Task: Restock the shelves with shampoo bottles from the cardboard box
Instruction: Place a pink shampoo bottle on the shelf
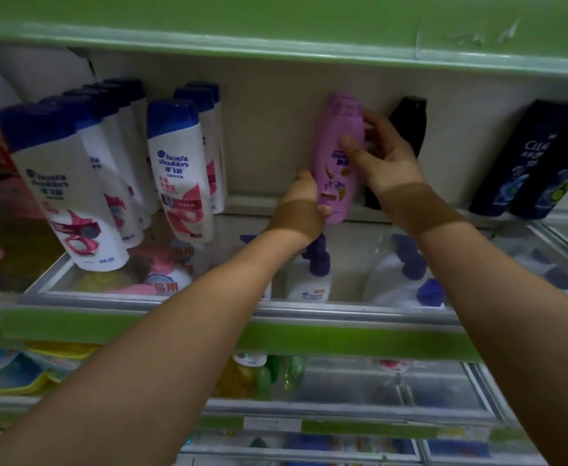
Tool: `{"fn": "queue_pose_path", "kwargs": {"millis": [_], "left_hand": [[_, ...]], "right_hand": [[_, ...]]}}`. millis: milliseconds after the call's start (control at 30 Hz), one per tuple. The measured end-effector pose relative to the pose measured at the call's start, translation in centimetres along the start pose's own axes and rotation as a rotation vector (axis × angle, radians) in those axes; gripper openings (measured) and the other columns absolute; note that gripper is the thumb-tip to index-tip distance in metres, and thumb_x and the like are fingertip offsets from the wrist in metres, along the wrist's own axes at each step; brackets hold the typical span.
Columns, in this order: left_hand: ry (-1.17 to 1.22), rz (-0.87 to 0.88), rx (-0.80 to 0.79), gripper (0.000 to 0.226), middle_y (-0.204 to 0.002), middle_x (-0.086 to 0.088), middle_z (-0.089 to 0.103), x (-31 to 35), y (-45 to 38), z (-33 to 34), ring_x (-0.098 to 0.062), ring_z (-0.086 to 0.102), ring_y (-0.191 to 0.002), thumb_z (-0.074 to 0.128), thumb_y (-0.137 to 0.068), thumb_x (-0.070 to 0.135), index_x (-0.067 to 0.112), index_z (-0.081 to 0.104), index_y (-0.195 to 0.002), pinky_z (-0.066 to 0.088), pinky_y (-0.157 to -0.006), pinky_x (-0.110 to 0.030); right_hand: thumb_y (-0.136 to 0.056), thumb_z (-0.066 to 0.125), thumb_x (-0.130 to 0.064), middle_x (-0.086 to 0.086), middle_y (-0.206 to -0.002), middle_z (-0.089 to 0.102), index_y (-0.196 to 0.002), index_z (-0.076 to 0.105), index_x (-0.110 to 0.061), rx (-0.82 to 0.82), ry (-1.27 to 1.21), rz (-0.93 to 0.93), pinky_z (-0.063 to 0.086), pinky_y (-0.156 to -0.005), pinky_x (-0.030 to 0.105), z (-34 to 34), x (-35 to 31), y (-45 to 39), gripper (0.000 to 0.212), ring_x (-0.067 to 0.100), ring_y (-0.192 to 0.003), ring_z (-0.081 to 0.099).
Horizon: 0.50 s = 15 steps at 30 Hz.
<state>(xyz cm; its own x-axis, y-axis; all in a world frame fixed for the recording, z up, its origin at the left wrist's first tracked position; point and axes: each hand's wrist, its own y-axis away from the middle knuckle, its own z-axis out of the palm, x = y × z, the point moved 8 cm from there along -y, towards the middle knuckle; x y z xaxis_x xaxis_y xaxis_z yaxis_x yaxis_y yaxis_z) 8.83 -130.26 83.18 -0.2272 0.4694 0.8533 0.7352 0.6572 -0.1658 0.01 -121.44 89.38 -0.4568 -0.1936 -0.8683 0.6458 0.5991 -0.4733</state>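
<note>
Purple bottle [338,156]: I see it upright on the glass shelf [353,237], near the back wall, between the white bottles [178,163] and a black bottle [407,129].
Left hand [304,203]: my fingers are clamped around the bottle's lower part.
Right hand [381,159]: thumb across the front, fingers curled behind the upper part, gripping it.
Dark blue bottles [524,156]: at the far right of the same shelf.

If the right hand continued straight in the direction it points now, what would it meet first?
Probably the black bottle standing just behind the right hand, which grips the purple bottle; depth is unclear, so the back wall is possible.
</note>
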Motion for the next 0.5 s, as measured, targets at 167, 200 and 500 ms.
{"fn": "queue_pose_path", "kwargs": {"millis": [167, 200, 500], "left_hand": [[0.014, 0.042, -0.025, 0.041, -0.114, -0.017, 0.057, 0.29, 0.16, 0.08, -0.03, 0.059, -0.102, 0.06, -0.082, -0.002, 0.001, 0.038, -0.116, 0.048, -0.093, -0.046], [0.014, 0.04, -0.025, 0.04, -0.114, -0.016, 0.057, 0.39, 0.23, 0.07, -0.03, 0.059, -0.102, 0.06, -0.082, -0.002, 0.002, 0.038, -0.116, 0.048, -0.093, -0.046], [0.056, 0.007, -0.058, 0.044, -0.109, -0.018, 0.059, -0.48, 0.84, -0.12, -0.035, 0.061, -0.099, 0.069, -0.077, 0.008, 0.008, 0.04, -0.11, 0.051, -0.088, -0.05]], "right_hand": [[-0.083, 0.068, -0.029, 0.005, -0.113, 0.058, -0.125, 0.051, -0.027, -0.015, 0.03, -0.011, 0.058, -0.078, 0.034, -0.04, 0.07, -0.26, 0.045, 0.029, -0.104, 0.061], [-0.086, 0.068, -0.026, 0.005, -0.113, 0.058, -0.126, 0.051, -0.026, -0.019, 0.033, -0.012, 0.058, -0.077, 0.032, -0.05, 0.2, -0.31, 0.043, 0.028, -0.104, 0.061], [-0.091, 0.063, -0.026, -0.001, -0.106, 0.054, -0.138, 0.04, -0.026, -0.029, 0.091, 0.011, 0.056, -0.086, 0.032, -0.19, -0.24, 0.08, 0.052, 0.016, -0.099, 0.058]]}}
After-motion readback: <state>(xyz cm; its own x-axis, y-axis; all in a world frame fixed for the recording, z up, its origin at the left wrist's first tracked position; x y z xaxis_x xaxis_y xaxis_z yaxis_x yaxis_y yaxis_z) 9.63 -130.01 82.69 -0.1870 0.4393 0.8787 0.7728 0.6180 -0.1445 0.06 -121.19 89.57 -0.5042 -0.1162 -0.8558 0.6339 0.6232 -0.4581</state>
